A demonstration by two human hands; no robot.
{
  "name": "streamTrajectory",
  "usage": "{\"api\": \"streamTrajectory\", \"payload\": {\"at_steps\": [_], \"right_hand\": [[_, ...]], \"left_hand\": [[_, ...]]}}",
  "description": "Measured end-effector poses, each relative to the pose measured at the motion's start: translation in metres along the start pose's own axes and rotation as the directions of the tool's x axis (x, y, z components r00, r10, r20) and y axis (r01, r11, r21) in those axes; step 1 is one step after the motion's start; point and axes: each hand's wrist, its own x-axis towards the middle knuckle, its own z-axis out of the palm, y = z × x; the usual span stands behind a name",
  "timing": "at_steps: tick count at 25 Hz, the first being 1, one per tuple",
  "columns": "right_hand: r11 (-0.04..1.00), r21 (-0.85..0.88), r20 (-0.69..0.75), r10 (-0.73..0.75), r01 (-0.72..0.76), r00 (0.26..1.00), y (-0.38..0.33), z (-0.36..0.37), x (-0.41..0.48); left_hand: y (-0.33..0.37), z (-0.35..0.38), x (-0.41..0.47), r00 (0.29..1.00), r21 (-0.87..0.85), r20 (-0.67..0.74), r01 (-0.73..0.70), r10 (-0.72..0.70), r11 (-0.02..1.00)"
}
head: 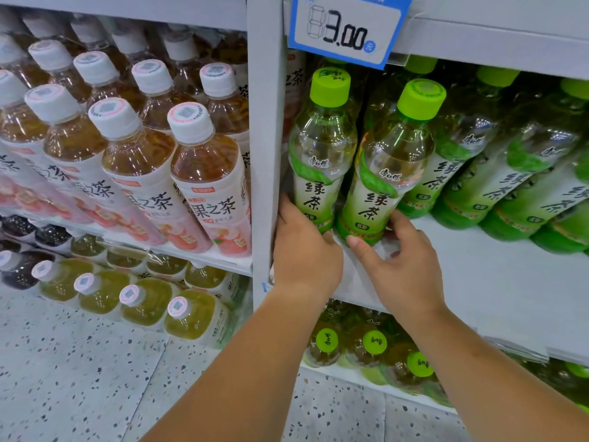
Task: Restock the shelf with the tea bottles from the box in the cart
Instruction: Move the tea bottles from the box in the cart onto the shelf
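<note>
While our forearms reached up from the near edge, our left hand [304, 250] wrapped the base of one green tea bottle [318, 161] beside the upright post [266, 138]. Our right hand [400, 266] pinched the base of a second bottle [387, 173] just right of it. Both stood on the white shelf [478, 282]; farther right, more green bottles [510, 173] filled the row under a price tag [347, 27].
</note>
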Motion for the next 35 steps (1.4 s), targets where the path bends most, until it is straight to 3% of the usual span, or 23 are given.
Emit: {"api": "streamTrajectory", "payload": {"at_steps": [9,14,17,19,24,29,35], "right_hand": [[0.999,0.046,0.044,0.023,-0.025,0.999,-0.001,-0.002,0.000],[0.995,0.097,0.098,0.021,-0.031,0.995,-0.008,-0.012,-0.002],[1.000,0.024,0.132,0.012,-0.015,0.991,-0.011,-0.012,-0.002],[0.995,-0.016,0.167,0.097,-0.096,0.981,-0.015,-0.014,-0.008],[0.934,0.112,0.254,0.304,-0.340,0.918,-0.043,-0.029,-0.044],[0.857,0.182,0.327,0.409,-0.482,0.852,-0.061,-0.049,-0.094],[0.801,0.159,0.306,0.517,-0.578,0.800,-0.089,-0.079,-0.171]], "left_hand": [[0.037,-0.024,-0.022,0.975,0.012,0.112,0.192,-0.192,0.981],[0.029,-0.042,-0.037,0.979,-0.039,0.157,0.138,-0.130,0.990],[0.025,-0.055,-0.038,0.958,-0.092,0.249,0.167,-0.140,0.982],[0.019,-0.062,-0.040,0.943,-0.110,0.308,0.164,-0.123,0.980],[0.002,-0.085,-0.050,0.838,-0.055,0.528,0.195,-0.137,0.979],[-0.006,-0.111,-0.077,0.791,0.021,0.600,0.136,-0.121,0.991],[-0.002,-0.150,-0.119,0.736,0.053,0.671,0.072,-0.089,0.996]]}}
